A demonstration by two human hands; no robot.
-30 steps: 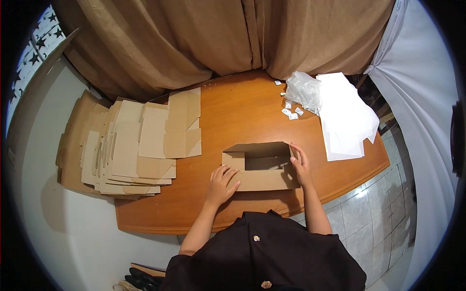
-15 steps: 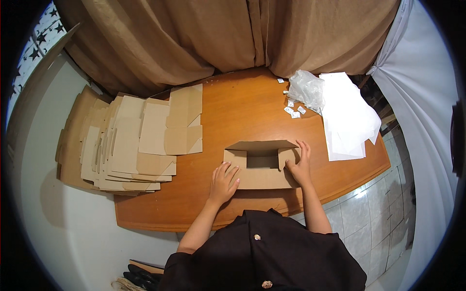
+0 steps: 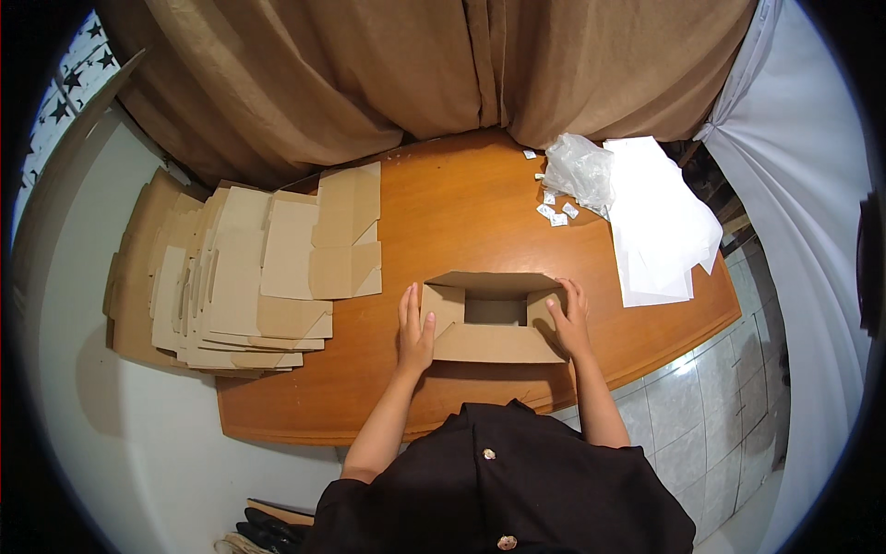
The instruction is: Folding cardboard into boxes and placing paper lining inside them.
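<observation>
An open cardboard box (image 3: 498,345) stands on the wooden table in front of me, its flaps raised around a rectangular opening. My left hand (image 3: 414,334) is at the box's left edge, fingers straight along the outside and thumb over the rim. At the right edge, my right hand (image 3: 570,320) grips the side flap, thumb on the inner face and fingers behind it. The underside of the box is hidden.
Flattened cardboard boxes (image 3: 242,263) lie stacked at the table's left. At the back right are a clear plastic bag (image 3: 580,171), several small white packets (image 3: 558,220) and white paper sheets (image 3: 660,231). A brown curtain (image 3: 332,74) hangs behind the wooden table (image 3: 452,203).
My left hand has shifted from the near left corner to the box's left side. The near flap and side flaps are tilted more outward, and the opening looks wider.
</observation>
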